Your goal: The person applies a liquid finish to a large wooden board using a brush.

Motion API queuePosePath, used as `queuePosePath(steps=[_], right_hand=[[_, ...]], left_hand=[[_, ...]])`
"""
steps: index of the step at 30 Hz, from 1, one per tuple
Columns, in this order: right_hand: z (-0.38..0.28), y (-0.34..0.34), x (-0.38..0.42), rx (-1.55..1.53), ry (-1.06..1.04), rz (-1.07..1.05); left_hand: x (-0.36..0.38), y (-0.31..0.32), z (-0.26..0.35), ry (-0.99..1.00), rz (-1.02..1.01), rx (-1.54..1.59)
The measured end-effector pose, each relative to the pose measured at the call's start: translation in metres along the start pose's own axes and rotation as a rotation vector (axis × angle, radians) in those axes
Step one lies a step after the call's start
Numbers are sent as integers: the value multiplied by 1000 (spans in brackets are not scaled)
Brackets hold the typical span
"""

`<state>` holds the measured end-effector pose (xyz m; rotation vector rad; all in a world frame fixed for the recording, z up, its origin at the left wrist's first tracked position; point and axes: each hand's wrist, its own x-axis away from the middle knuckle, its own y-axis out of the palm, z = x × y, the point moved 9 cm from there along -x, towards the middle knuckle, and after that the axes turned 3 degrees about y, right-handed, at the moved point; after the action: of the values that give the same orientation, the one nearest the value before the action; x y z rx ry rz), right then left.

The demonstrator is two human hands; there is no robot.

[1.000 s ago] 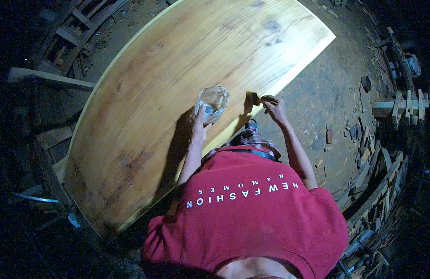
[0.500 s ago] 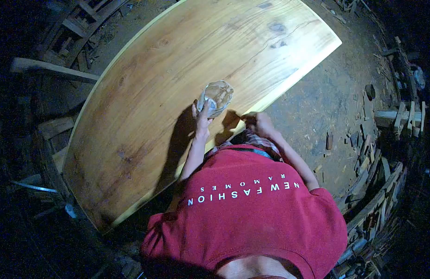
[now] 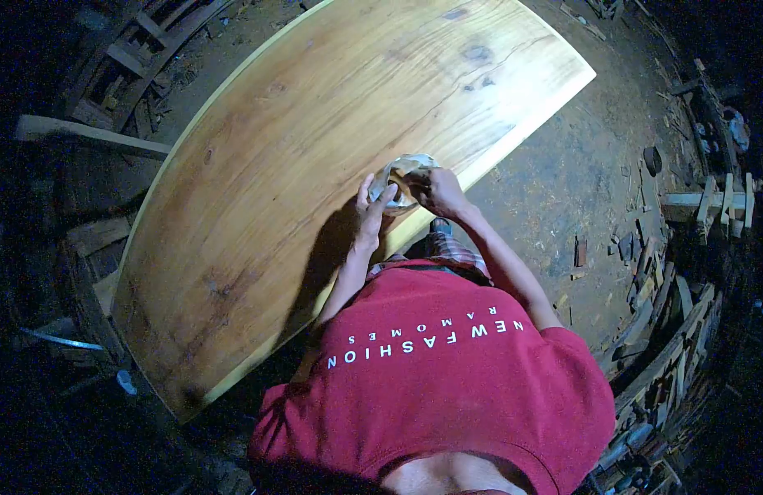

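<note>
My left hand (image 3: 370,216) is wrapped round a small whitish tub (image 3: 379,191) with brown residue inside, thumb at its near rim. The tub is tilted and held above the wooden tabletop (image 3: 258,173), close to its straight edge. My right hand (image 3: 442,195) is closed at the tub's right side, fingers over its mouth. What those fingers hold, if anything, is hidden. The tabletop is a large half-round slab with dark knots and pale edges.
A wooden beam (image 3: 93,134) juts toward the slab's curved edge. Scrap timber (image 3: 670,355) lies heaped at the right, and wood chips are scattered over the dirt floor (image 3: 546,194). My foot (image 3: 439,226) shows beside the slab's straight edge.
My right hand has moved up from below the slab's edge to the tub's mouth. The tub has shifted slightly right and tilted in my left hand.
</note>
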<state>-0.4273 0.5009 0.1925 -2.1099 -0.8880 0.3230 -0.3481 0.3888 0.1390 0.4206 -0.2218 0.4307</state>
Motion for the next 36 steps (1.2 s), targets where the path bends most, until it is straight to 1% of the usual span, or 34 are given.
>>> queuePosePath(steps=[2,4,5,6,7,8,9,10,11,12,13,16,17,18,20,21,23,24,26,28,29,30,32,34,35,36], right_hand=[[8,10,-5,-59,-2,39],[2,20,-6,-447,-150,4],[19,28,-7,-537,-89,36],[20,21,-6,-541,-88,37],[27,26,-7,-541,-8,-104],[32,33,-4,-538,73,-246],[16,12,-4,-587,-49,-171],[20,11,-5,-590,-49,-171],[31,6,-7,-166,-37,-90],[38,-1,-9,258,-23,-7],[39,-3,-10,197,-37,33],[35,8,-14,102,-44,24],[29,14,-13,89,-260,130],[33,20,-13,-69,-141,27],[33,13,-10,-174,-130,-55],[32,3,-8,-176,-131,-57],[42,-10,-1,-556,2,-203],[49,-23,3,-559,39,-167],[57,-57,13,-687,188,-131],[76,-89,18,-715,217,10],[87,-102,18,-751,184,67],[99,-112,20,-725,226,146],[106,-125,19,-199,55,357],[116,-101,16,197,118,311],[154,-66,8,321,243,204],[133,-56,13,363,125,199]], left_hand=[[-1,0,-4,-25,2,-12],[-1,-1,-8,-58,-8,30],[-3,-4,-15,-69,-31,66],[-5,-2,-16,-78,-54,101],[-3,-6,-15,-54,-8,86],[-3,-4,-16,-55,-7,81],[-2,-3,-18,-62,1,52],[-2,-1,-20,-68,8,23],[-1,-3,-22,-79,49,-50],[0,1,-23,-79,50,-52],[0,4,-21,-58,60,-74],[-3,12,-19,-52,65,-73],[-4,14,-20,-67,59,-50],[-5,15,-18,-67,60,-51],[-6,19,-19,-83,36,-50],[-9,16,-21,-49,48,-91],[-13,12,-32,-42,69,-80],[-14,11,-34,-32,85,-67],[-11,17,-27,-33,79,-102],[-1,9,-29,-173,239,-166],[-4,7,-31,-151,233,-173],[-5,5,-35,-153,238,-172],[-7,-4,-38,-104,291,-103],[-2,-3,-34,-136,291,-126],[-1,-6,-33,-107,329,-99],[0,-9,-33,-79,366,-73]])
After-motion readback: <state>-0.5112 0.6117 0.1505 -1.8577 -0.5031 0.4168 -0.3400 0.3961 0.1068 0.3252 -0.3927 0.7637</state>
